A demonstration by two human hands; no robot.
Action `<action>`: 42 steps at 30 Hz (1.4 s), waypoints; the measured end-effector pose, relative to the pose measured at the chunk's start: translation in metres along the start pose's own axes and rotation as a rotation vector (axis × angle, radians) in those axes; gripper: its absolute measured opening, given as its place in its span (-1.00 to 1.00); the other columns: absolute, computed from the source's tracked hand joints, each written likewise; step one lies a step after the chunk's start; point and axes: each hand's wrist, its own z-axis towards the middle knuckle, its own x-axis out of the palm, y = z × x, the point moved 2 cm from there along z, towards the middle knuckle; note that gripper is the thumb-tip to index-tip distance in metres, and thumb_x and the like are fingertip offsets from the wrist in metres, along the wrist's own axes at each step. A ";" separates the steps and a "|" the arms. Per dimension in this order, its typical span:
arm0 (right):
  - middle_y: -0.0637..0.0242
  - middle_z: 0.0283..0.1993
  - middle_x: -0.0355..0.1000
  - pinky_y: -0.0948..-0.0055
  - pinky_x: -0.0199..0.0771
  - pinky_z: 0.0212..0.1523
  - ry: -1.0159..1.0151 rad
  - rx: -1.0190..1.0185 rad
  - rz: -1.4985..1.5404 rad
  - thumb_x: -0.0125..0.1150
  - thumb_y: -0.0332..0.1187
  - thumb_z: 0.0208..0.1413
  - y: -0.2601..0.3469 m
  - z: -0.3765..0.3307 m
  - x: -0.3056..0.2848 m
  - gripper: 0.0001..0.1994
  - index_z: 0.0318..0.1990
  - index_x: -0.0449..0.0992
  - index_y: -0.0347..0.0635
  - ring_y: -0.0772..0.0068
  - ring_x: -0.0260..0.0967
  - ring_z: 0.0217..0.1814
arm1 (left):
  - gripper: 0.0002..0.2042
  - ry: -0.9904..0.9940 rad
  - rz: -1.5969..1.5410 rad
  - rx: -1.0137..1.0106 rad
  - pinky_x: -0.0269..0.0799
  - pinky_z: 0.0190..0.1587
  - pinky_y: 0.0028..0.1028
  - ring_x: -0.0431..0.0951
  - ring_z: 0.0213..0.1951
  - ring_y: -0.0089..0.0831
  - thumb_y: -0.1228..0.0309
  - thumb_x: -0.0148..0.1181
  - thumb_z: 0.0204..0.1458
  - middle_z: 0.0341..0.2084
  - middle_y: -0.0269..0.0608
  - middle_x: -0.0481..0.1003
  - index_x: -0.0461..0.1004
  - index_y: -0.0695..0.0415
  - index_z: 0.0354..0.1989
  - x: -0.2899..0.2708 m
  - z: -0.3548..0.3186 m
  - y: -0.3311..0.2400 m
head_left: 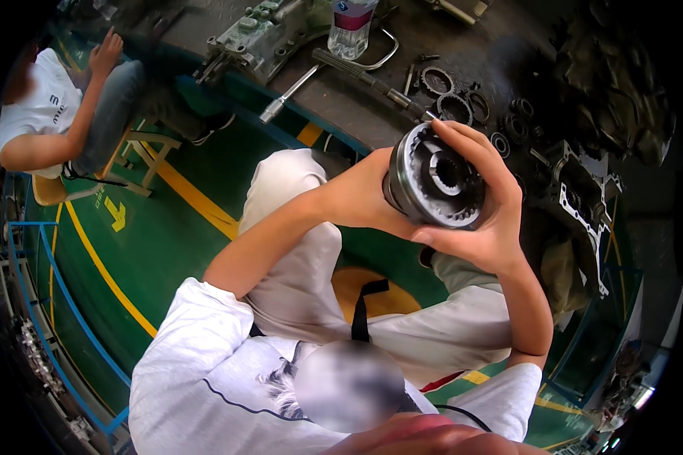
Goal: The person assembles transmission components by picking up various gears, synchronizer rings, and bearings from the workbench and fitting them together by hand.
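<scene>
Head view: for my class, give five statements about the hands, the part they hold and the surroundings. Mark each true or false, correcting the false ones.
1. The left hand and right hand both hold the round metal gear part. True.
2. The gear part's toothed opening faces away from the camera. False: it faces the camera.
3. The green floor has yellow lines on it. True.
4. The clear bottle stands on the floor. False: it stands on the workbench.
5. The other person, at the left, is standing. False: that person is seated.
</scene>
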 end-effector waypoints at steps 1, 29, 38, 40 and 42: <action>0.00 0.22 0.28 0.34 0.18 0.28 0.006 0.033 0.014 0.60 -0.12 -0.40 -0.001 0.000 -0.001 -0.09 0.19 0.38 -0.41 0.23 0.28 0.25 | -0.30 0.007 0.007 -0.028 0.41 0.08 -0.43 0.50 -0.05 -0.48 0.37 0.53 -0.36 -0.09 -0.25 0.52 0.38 0.20 0.07 0.001 0.001 0.000; 0.11 0.18 0.35 0.38 0.18 0.30 -0.130 0.446 0.628 0.26 -0.09 0.09 -0.044 -0.005 0.008 -0.29 0.29 0.23 -0.37 0.34 0.30 0.23 | -0.47 -0.036 -0.361 -0.241 0.27 -0.43 -0.56 0.35 -0.50 -0.58 0.48 0.25 -0.11 -0.47 -0.28 0.44 0.22 0.30 0.08 0.001 0.001 0.016; 0.13 0.14 0.40 0.34 0.29 0.24 -0.159 0.469 0.694 0.17 -0.17 0.15 -0.050 -0.008 0.002 -0.40 0.27 0.29 -0.36 0.35 0.37 0.16 | -0.47 -0.015 -0.396 -0.273 0.25 -0.44 -0.59 0.36 -0.49 -0.60 0.48 0.26 -0.08 -0.43 -0.27 0.46 0.22 0.30 0.09 0.002 0.002 0.018; 0.12 0.14 0.40 0.34 0.28 0.24 -0.158 0.466 0.677 0.18 -0.17 0.15 -0.049 -0.008 0.002 -0.40 0.27 0.28 -0.36 0.35 0.37 0.17 | -0.48 -0.012 -0.392 -0.278 0.25 -0.44 -0.59 0.36 -0.49 -0.61 0.48 0.26 -0.07 -0.44 -0.27 0.46 0.23 0.29 0.08 0.002 0.003 0.019; 0.12 0.14 0.40 0.34 0.28 0.25 -0.155 0.462 0.665 0.18 -0.17 0.15 -0.048 -0.008 0.002 -0.40 0.27 0.28 -0.36 0.36 0.36 0.17 | -0.49 -0.013 -0.385 -0.284 0.25 -0.45 -0.59 0.36 -0.49 -0.61 0.48 0.25 -0.07 -0.44 -0.27 0.46 0.23 0.29 0.08 0.002 0.003 0.021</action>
